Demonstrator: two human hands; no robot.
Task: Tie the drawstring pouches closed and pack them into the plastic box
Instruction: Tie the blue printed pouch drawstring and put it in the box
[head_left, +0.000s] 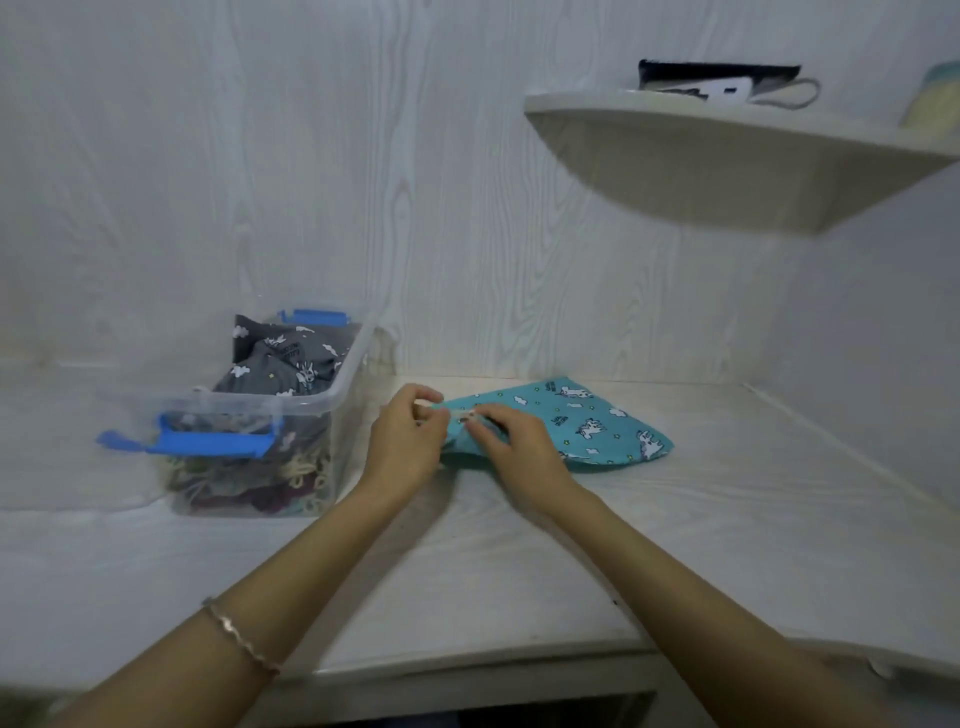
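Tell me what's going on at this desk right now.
A person is closing a teal pouch that lies on the white desk. The left hand and the right hand both pinch at its gathered mouth, apparently working the drawstring. To the left stands the clear plastic box with blue latches, open, already holding a grey pouch on top of several others. The teal pouch is not yet packed.

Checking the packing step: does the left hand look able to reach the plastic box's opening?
Probably yes: the plastic box stands open beside the left hand, nothing between them, though it grips the teal pouch.
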